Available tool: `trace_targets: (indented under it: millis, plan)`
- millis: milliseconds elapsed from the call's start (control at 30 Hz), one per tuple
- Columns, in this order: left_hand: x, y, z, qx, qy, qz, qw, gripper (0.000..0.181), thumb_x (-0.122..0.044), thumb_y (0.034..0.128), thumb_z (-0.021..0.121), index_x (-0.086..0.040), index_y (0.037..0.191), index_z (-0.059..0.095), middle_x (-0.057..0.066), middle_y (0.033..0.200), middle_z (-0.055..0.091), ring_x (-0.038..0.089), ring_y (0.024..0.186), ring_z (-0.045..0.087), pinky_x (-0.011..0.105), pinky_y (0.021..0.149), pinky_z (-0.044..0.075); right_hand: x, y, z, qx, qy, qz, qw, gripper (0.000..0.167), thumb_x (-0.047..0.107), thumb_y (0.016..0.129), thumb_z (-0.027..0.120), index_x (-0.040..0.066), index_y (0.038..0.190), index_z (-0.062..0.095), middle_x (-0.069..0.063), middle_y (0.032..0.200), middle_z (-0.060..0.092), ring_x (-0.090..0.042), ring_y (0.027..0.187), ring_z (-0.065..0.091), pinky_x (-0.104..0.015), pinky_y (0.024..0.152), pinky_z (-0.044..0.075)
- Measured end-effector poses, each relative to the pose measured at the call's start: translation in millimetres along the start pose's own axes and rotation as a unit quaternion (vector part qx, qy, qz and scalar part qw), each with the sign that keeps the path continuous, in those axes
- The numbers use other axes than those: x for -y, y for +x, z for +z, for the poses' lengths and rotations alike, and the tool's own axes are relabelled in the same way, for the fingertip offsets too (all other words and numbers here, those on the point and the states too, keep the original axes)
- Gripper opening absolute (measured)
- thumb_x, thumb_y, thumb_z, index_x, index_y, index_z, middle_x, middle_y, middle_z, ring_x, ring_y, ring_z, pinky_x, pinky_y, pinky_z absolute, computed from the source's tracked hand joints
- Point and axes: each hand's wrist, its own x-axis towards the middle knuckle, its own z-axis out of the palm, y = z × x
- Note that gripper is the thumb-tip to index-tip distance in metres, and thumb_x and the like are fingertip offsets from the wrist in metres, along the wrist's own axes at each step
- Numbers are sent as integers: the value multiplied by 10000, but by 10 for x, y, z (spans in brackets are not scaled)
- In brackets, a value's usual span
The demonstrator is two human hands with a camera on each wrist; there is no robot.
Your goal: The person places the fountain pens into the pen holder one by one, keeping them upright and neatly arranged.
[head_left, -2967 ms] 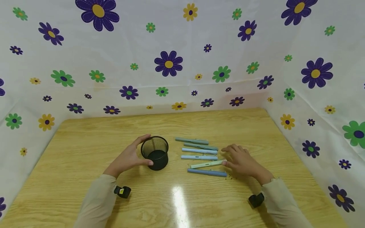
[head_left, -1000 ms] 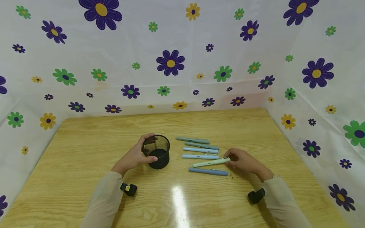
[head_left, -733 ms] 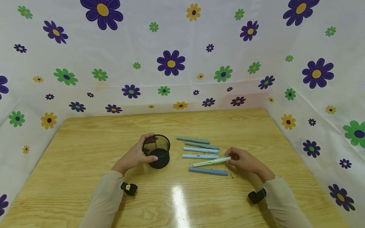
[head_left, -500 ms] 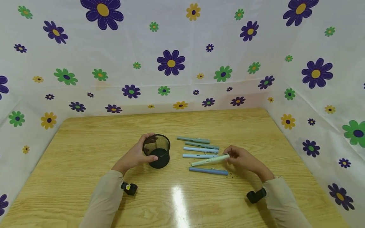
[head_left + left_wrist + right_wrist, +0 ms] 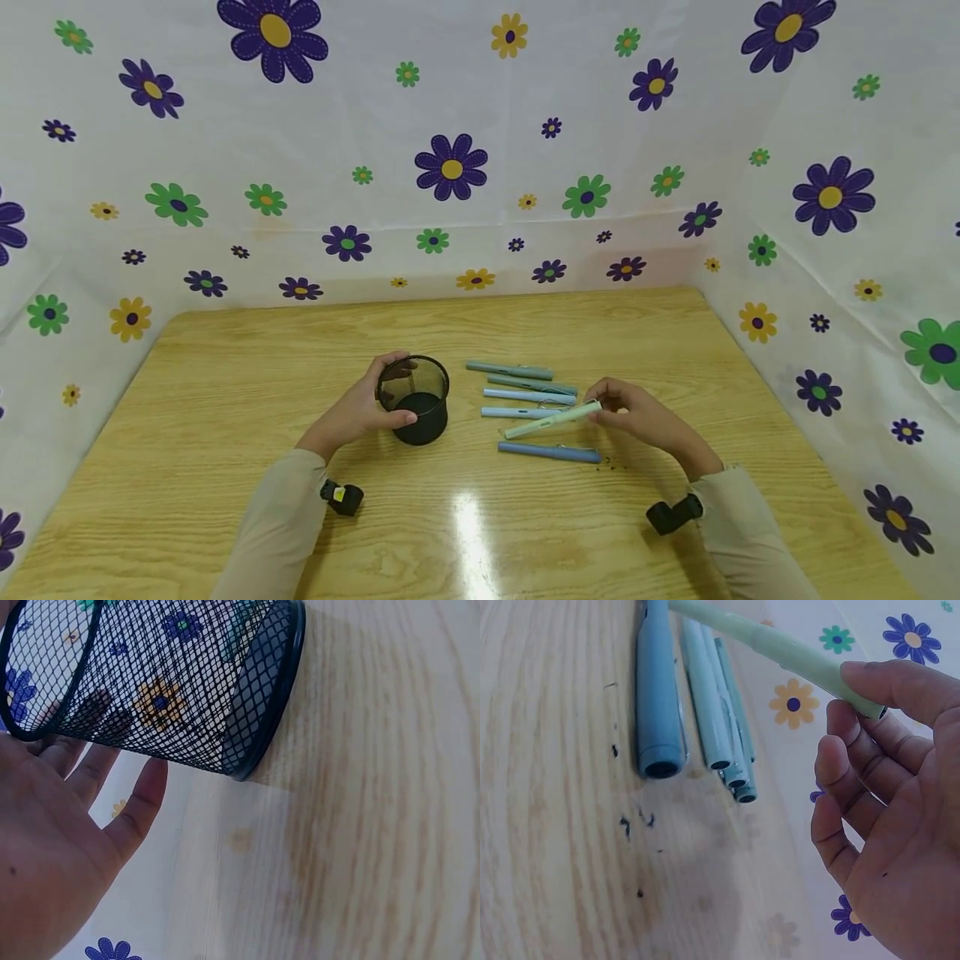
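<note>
Mesh cup (image 5: 431, 425), floor (image 5: 422, 405) visible, left fingers (image 5: 141, 807) curved round it, right fingers (image 5: 849, 726) pinching green pen (image 5: 552, 421)

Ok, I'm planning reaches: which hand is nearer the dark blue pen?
Right. The right hand is near one end of the dark blue pen, pinching the pale green pen; the left hand is farther, holding the mesh cup.

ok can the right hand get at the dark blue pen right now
Probably not straight away: the right hand is pinching the pale green pen, though the dark blue pen lies close by with nothing on top.
</note>
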Motion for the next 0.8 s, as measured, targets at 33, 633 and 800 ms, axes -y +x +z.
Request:
trace_targets:
  millis: [33,633,800]
  plan:
    - [1,1,1,-2,-1,-12,10000,907,-297,817,770,-110,1499,203,162,1501,356,396,1378,344,596,1073,316,15,0,1,-13,-19,-14,10000,156,157,951,608,52,1066,594,-39,965,566,-96,787,505,-256,694,427]
    - [-6,1,-12,56,49,-27,10000,914,-305,825,764,-87,1504,191,156,1508,353,392,1386,340,599,1089,295,299,-28,-91,-291,-388,-462,9978,91,138,947,612,105,1031,613,1,974,571,-94,806,496,-296,733,428]
    - [0,-6,-18,12,70,-91,9999,902,-286,826,766,-122,1505,197,151,1508,356,386,1386,344,601,1088,296,390,-35,-149,-317,-495,-501,9970,87,131,943,615,98,1023,612,-6,972,569,-96,816,499,-284,753,428]
